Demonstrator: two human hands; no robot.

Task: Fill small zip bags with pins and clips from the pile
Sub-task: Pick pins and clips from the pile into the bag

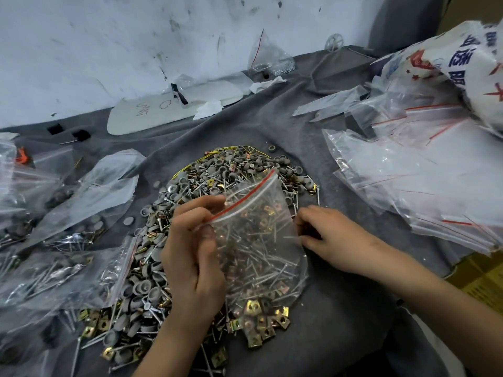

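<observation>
Bagging: my L hand (192, 257) pinches clear red-striped zip bag (261, 240) by its lip, over heap of steel pins, brass clips, grey caps (217, 170). R hand (326, 235) curled at bag edge, grip unclear. Keep lip spread, feed small batches.

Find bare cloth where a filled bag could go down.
Two patches of grey cloth: the near-right one between the brass clips and the right forearm; the far one between the pile and the white board. Crowded: filled bags on the left, empty zip bags on the right; the left hand holds a zip bag over the pile.
</observation>
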